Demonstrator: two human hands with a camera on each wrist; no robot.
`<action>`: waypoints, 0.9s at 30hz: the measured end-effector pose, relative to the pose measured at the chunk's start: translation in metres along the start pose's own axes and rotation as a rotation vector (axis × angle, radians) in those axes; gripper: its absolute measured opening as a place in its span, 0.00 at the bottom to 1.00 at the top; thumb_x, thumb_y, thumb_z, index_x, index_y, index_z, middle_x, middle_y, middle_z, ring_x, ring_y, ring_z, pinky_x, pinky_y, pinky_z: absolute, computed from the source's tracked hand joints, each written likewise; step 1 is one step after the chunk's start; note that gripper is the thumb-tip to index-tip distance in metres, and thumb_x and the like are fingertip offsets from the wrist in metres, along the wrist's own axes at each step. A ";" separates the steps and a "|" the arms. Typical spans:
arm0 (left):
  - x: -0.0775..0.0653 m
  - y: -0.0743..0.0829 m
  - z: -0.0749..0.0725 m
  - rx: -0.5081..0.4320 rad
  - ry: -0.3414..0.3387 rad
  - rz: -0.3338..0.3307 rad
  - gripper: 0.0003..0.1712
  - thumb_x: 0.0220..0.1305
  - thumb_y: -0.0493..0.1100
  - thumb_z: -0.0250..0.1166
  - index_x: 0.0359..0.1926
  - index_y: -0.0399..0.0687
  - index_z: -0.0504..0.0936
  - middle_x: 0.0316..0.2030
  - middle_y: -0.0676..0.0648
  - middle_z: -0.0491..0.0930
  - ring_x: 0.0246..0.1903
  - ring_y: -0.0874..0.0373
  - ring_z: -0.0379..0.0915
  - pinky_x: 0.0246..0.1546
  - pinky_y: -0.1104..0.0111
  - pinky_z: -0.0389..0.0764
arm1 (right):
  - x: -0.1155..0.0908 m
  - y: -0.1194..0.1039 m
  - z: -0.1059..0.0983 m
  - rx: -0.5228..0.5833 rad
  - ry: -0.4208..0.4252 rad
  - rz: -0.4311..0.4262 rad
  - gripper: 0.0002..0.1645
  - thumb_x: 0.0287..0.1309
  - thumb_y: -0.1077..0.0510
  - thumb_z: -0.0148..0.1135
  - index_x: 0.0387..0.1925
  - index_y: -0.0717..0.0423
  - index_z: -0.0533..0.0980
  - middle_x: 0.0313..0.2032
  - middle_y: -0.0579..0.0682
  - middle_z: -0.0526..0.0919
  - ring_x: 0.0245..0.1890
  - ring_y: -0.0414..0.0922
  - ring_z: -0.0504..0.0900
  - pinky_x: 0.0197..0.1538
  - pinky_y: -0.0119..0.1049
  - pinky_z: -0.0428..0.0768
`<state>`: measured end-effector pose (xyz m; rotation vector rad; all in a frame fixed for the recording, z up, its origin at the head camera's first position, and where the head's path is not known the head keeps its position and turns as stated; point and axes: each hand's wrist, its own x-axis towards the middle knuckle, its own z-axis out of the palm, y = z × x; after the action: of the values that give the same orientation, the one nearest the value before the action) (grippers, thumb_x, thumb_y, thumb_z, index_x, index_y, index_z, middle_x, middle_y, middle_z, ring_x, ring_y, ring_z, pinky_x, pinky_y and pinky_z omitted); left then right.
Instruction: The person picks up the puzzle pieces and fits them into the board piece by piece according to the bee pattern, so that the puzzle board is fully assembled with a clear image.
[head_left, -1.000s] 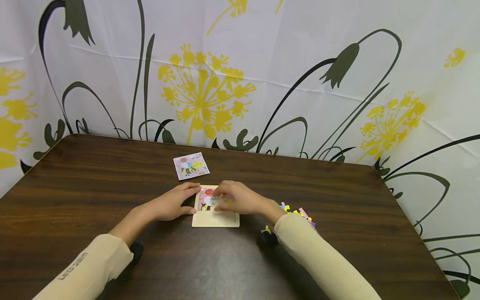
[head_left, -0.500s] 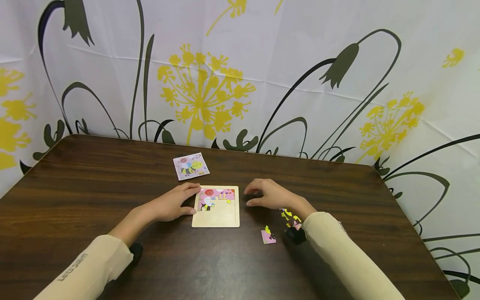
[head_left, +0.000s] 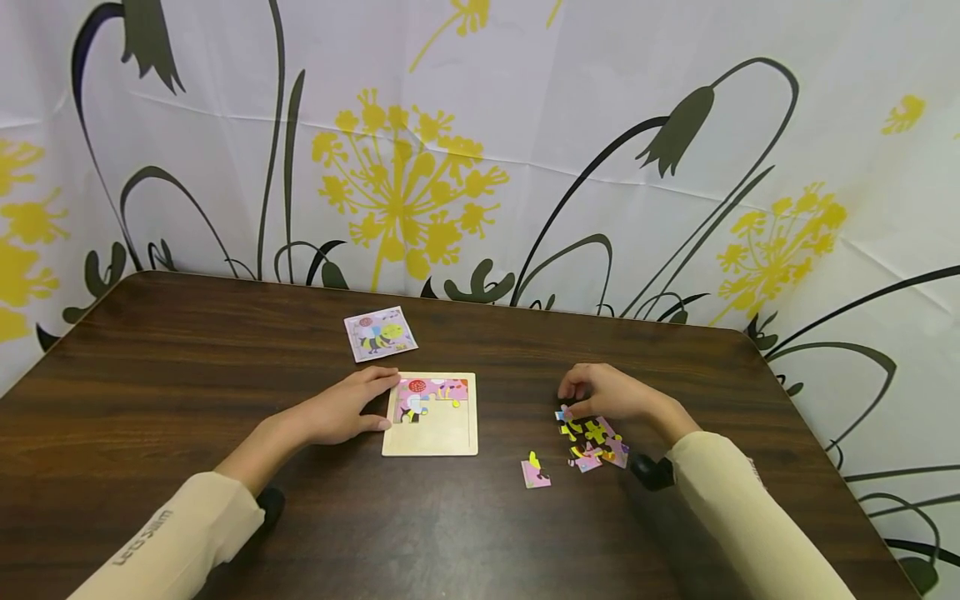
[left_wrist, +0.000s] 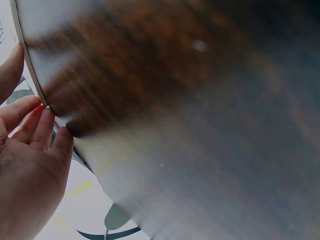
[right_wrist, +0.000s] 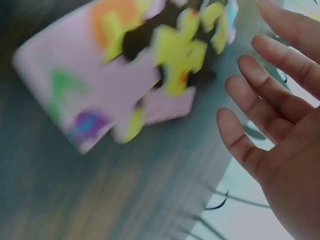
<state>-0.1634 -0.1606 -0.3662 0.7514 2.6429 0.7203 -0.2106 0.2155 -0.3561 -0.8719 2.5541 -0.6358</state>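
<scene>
A square wooden puzzle board (head_left: 438, 437) lies on the table in the head view, with joined pink jigsaw pieces (head_left: 442, 387) along its top and upper left. Resting against the board's left edge, my left hand (head_left: 341, 410) touches it with thumb and fingertips; the left wrist view shows this hand (left_wrist: 32, 155) with fingers extended. My right hand (head_left: 622, 396) is over the far side of a heap of loose jigsaw pieces (head_left: 596, 432). In the right wrist view the fingers of that hand (right_wrist: 280, 110) are spread beside yellow and pink pieces (right_wrist: 177, 57), with nothing visibly held.
One pink and yellow jigsaw piece (head_left: 536, 475) lies apart, between board and heap. Behind the board lies a square bee picture card (head_left: 381, 333). The brown table (head_left: 225, 350) ends at a flower-patterned curtain (head_left: 570, 150).
My right hand has left the board and moved right to the loose pieces, uncovering the pieces in the board. The left hand stays at the board's left edge.
</scene>
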 end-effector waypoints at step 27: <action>-0.001 0.000 0.000 -0.002 -0.001 -0.013 0.36 0.59 0.42 0.62 0.63 0.29 0.60 0.63 0.32 0.55 0.62 0.36 0.50 0.58 0.46 0.57 | -0.023 0.015 0.017 0.004 0.069 -0.048 0.13 0.47 0.57 0.69 0.37 0.51 0.76 0.41 0.45 0.71 0.41 0.45 0.70 0.43 0.41 0.72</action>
<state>-0.1629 -0.1610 -0.3664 0.7331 2.6432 0.7195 -0.1928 0.2354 -0.3740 -0.9276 2.5984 -0.6966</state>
